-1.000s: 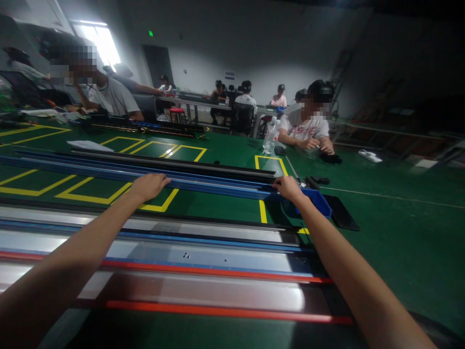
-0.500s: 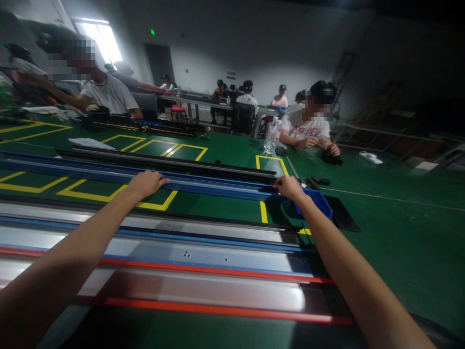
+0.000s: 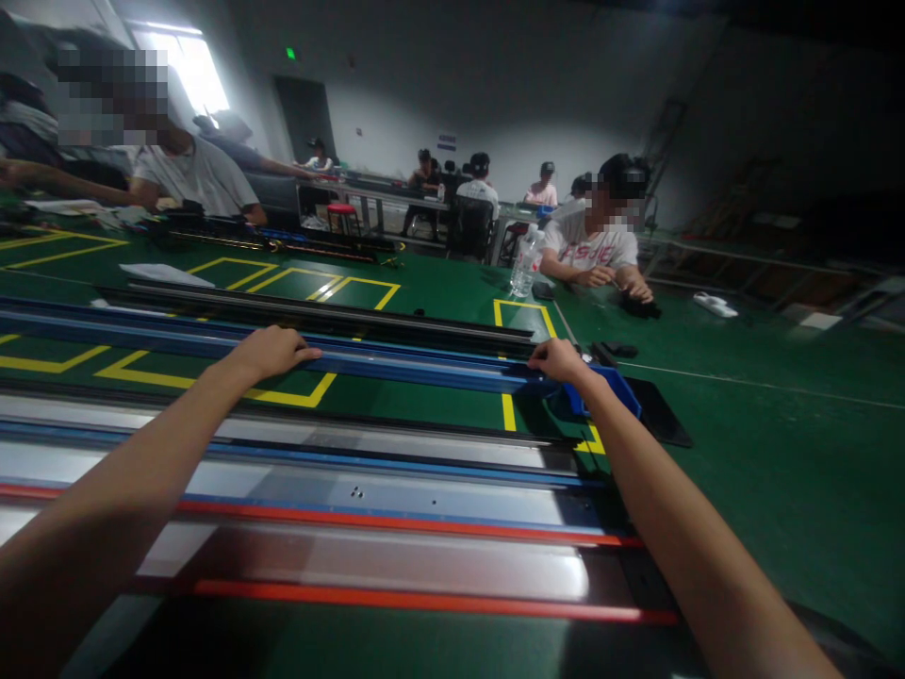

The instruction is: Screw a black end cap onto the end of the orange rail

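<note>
A long blue rail [image 3: 410, 366] lies across the green table [image 3: 770, 424], over yellow tape outlines. My left hand [image 3: 275, 351] grips it left of the middle, thumb pointing right. At its right end, beside a blue bin [image 3: 618, 391], my right hand [image 3: 555, 360] has its fingers closed on the rail. Just behind runs a black rail [image 3: 353, 316], which neither hand touches. Nearer to me, below my forearms, lie long silver panels [image 3: 297, 486] with blue and red edges.
A clear bottle [image 3: 524, 264] stands near a seated person [image 3: 594, 240] across the table. Another person [image 3: 198, 179] is at the back left, by dark strips [image 3: 283, 240]. A black flat pad [image 3: 661, 413] lies right of the bin.
My left hand has shifted slightly left along with the blue rail's view. My right hand stays at the rail's end. The person at the back left has lowered an arm.
</note>
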Action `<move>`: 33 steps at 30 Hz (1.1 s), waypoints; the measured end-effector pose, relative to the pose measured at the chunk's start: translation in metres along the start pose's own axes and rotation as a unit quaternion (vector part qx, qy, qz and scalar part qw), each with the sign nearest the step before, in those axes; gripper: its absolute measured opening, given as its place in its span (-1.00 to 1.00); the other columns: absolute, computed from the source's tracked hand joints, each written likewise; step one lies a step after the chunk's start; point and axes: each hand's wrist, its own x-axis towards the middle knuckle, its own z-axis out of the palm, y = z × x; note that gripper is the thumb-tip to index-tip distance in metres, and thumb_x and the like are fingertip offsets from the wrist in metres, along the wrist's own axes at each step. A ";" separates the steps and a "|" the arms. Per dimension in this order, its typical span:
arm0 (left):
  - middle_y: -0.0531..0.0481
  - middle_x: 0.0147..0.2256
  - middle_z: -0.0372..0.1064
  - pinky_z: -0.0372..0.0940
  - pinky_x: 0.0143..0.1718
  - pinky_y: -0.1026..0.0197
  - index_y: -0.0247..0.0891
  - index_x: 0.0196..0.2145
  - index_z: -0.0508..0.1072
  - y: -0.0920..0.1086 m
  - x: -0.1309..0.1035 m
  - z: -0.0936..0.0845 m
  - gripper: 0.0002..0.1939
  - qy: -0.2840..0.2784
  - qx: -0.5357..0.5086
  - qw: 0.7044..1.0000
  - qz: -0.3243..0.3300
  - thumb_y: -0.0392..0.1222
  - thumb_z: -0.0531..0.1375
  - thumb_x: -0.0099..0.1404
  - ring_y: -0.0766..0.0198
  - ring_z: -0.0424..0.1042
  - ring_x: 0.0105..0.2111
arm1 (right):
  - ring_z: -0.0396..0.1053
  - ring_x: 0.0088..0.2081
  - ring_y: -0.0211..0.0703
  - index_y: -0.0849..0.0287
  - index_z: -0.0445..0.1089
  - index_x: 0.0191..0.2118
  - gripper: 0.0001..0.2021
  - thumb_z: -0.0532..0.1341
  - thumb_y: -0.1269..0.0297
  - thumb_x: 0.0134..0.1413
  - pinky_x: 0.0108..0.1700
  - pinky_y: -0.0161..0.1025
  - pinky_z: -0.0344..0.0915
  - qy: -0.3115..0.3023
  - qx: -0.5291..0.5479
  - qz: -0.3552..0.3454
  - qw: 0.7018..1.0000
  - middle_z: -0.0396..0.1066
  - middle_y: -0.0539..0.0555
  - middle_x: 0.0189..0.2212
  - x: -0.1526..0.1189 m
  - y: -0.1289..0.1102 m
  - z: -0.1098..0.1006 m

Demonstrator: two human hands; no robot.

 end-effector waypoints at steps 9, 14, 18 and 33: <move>-0.33 -0.21 0.64 0.40 -0.06 -0.04 -0.22 -0.10 0.71 -0.005 0.000 -0.002 -0.33 -0.009 0.022 1.000 0.002 0.33 0.00 0.42 -0.19 0.58 -0.12 | 0.52 -0.03 -0.01 0.17 0.47 0.09 -0.71 0.30 0.15 0.38 0.00 0.00 0.52 -0.028 0.006 -0.003 1.000 0.49 0.13 0.06 -0.003 0.000 -0.005; -0.34 -0.20 0.63 0.40 -0.05 -0.05 -0.23 -0.14 0.71 -0.008 0.000 -0.001 -0.31 -0.009 0.036 0.999 0.011 0.34 -0.01 0.42 -0.20 0.59 -0.11 | 0.52 -0.04 -0.02 0.18 0.48 0.06 -0.74 0.30 0.15 0.38 0.00 -0.01 0.52 -0.034 0.023 -0.008 0.999 0.50 0.12 0.04 -0.005 0.001 -0.007; -0.36 -0.17 0.63 0.39 -0.02 -0.09 -0.26 -0.14 0.71 -0.008 0.000 -0.001 -0.32 -0.011 0.045 0.999 0.023 0.31 -0.01 0.44 -0.23 0.58 -0.09 | 0.52 -0.05 -0.03 0.19 0.49 0.04 -0.75 0.30 0.16 0.38 -0.01 -0.02 0.52 -0.035 0.039 -0.015 0.998 0.51 0.12 0.02 -0.007 0.001 -0.008; -0.33 -0.23 0.64 0.41 -0.07 -0.02 -0.26 -0.18 0.71 -0.012 -0.002 -0.004 -0.29 -0.031 0.050 0.997 0.053 0.36 -0.02 0.42 -0.16 0.59 -0.14 | 0.57 -0.17 -0.11 0.22 0.55 -0.17 -0.77 0.32 0.13 0.37 -0.05 -0.07 0.52 -0.041 0.054 -0.029 0.997 0.60 0.06 -0.19 -0.009 0.002 -0.011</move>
